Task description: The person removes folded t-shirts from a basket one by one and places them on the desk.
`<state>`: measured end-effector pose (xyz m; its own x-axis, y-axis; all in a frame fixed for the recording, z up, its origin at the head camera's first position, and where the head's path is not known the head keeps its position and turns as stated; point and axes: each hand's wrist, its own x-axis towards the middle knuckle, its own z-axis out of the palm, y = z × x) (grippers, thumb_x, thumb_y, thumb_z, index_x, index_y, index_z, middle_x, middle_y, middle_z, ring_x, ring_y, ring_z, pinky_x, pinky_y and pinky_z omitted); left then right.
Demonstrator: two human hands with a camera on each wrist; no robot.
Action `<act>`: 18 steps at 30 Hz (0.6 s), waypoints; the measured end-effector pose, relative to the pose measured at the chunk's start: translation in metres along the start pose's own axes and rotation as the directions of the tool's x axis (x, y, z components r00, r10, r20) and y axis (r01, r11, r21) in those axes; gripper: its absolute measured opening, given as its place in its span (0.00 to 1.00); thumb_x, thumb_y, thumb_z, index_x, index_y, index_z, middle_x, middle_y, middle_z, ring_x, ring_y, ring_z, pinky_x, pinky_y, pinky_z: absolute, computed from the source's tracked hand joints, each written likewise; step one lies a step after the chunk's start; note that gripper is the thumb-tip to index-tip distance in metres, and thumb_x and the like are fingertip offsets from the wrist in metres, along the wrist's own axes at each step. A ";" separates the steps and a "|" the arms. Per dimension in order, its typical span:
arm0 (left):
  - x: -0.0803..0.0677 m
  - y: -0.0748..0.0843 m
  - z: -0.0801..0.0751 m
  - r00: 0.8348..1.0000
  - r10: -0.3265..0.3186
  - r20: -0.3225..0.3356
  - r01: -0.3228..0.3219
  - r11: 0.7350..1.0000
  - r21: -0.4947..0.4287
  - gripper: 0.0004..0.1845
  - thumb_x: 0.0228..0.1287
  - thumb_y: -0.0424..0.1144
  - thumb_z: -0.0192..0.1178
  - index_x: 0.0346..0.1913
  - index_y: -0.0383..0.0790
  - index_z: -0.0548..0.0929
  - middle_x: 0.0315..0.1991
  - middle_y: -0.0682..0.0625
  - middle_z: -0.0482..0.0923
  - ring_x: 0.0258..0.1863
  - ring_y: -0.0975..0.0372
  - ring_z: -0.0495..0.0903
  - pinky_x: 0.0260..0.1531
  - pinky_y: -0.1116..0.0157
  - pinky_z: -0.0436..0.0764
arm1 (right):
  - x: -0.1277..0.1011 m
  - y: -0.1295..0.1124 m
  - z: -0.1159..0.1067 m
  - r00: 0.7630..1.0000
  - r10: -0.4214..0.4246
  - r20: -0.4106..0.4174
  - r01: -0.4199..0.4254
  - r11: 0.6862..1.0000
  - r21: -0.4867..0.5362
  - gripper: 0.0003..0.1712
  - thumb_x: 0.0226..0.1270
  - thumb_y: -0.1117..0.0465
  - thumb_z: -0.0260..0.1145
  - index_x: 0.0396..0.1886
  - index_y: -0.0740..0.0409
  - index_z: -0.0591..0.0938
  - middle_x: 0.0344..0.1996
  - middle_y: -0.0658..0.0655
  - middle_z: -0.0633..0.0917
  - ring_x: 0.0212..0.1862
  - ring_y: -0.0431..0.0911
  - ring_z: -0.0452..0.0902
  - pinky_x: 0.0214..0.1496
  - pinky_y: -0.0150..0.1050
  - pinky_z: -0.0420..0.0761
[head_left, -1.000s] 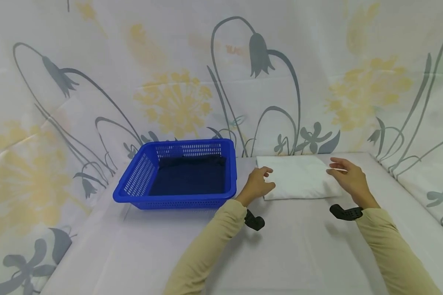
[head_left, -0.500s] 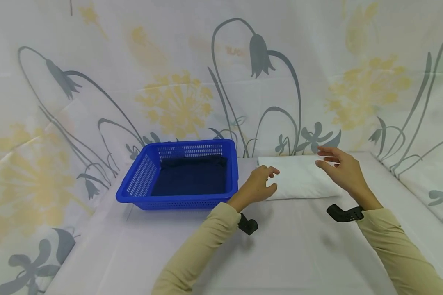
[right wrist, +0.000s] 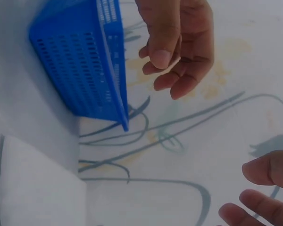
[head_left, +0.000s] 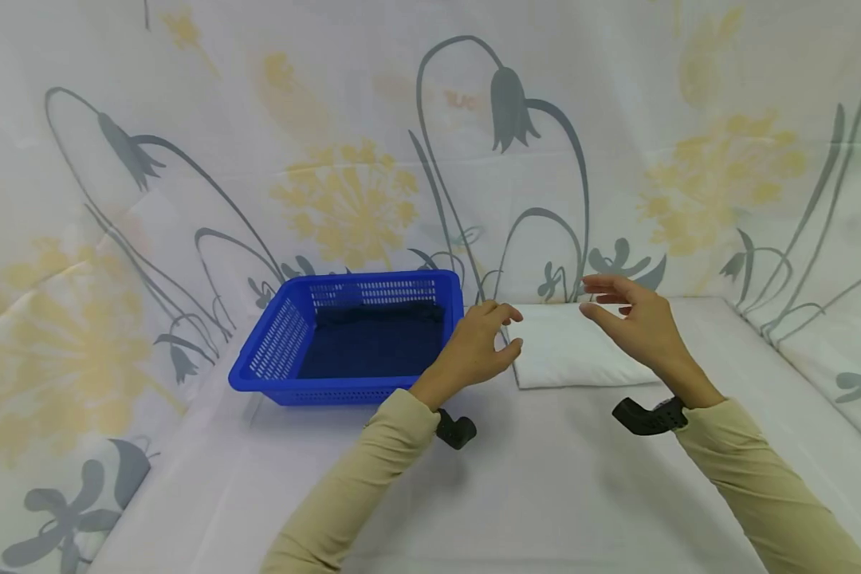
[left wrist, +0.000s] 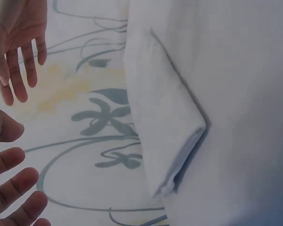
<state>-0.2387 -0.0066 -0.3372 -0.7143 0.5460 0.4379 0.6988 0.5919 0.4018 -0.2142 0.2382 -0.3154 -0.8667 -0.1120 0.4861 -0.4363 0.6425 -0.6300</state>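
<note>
Both grips empty, left hand [head_left: 477, 347] and right hand [head_left: 634, 327] relaxed above folded white cloth [head_left: 570, 351]

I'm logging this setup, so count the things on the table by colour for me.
Blue: 1, the plastic basket
Dark navy: 1, the cloth inside the basket
White: 1, the folded cloth
Total: 3
</note>
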 end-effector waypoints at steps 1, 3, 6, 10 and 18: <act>-0.001 -0.001 -0.004 1.000 -0.002 -0.007 0.002 1.000 -0.008 0.14 0.64 0.37 0.62 0.52 0.39 0.80 0.44 0.46 0.76 0.46 0.55 0.73 0.43 0.61 0.73 | 0.001 -0.002 0.002 1.000 -0.001 0.007 0.001 1.000 0.011 0.23 0.69 0.57 0.63 0.61 0.60 0.77 0.54 0.61 0.81 0.53 0.58 0.76 0.49 0.52 0.69; -0.004 -0.005 -0.011 1.000 -0.004 -0.023 0.004 1.000 -0.019 0.14 0.64 0.37 0.61 0.51 0.38 0.80 0.45 0.44 0.76 0.47 0.54 0.73 0.44 0.60 0.73 | 0.003 -0.007 0.006 1.000 -0.011 0.017 0.010 1.000 0.021 0.22 0.69 0.57 0.63 0.60 0.60 0.77 0.53 0.61 0.81 0.52 0.58 0.77 0.48 0.52 0.70; -0.009 -0.013 -0.021 0.999 -0.006 -0.041 0.004 0.999 -0.036 0.14 0.63 0.36 0.61 0.51 0.37 0.80 0.46 0.43 0.76 0.47 0.53 0.72 0.45 0.58 0.73 | 0.007 -0.012 0.013 0.998 -0.044 0.033 0.043 0.999 0.025 0.22 0.68 0.59 0.64 0.59 0.60 0.77 0.53 0.62 0.81 0.51 0.59 0.78 0.47 0.53 0.71; -0.017 -0.025 -0.034 0.998 -0.018 -0.053 0.014 0.997 -0.077 0.14 0.63 0.34 0.61 0.51 0.34 0.79 0.45 0.42 0.75 0.47 0.50 0.73 0.46 0.57 0.73 | 0.013 -0.020 0.021 0.996 -0.075 0.051 0.073 0.997 0.038 0.20 0.68 0.59 0.64 0.57 0.60 0.79 0.53 0.61 0.82 0.51 0.58 0.78 0.48 0.54 0.72; -0.035 -0.046 -0.050 0.998 -0.051 -0.037 0.046 0.991 -0.125 0.14 0.63 0.29 0.60 0.51 0.31 0.78 0.45 0.39 0.75 0.46 0.49 0.73 0.49 0.57 0.74 | 0.024 -0.035 0.038 0.991 -0.065 0.117 0.052 0.993 0.109 0.21 0.67 0.58 0.64 0.57 0.60 0.79 0.54 0.59 0.81 0.51 0.55 0.79 0.51 0.53 0.72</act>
<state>-0.2437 -0.0822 -0.3305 -0.7472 0.4924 0.4465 0.6645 0.5380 0.5187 -0.2291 0.1837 -0.3045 -0.8591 -0.2414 0.4514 -0.5044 0.5492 -0.6663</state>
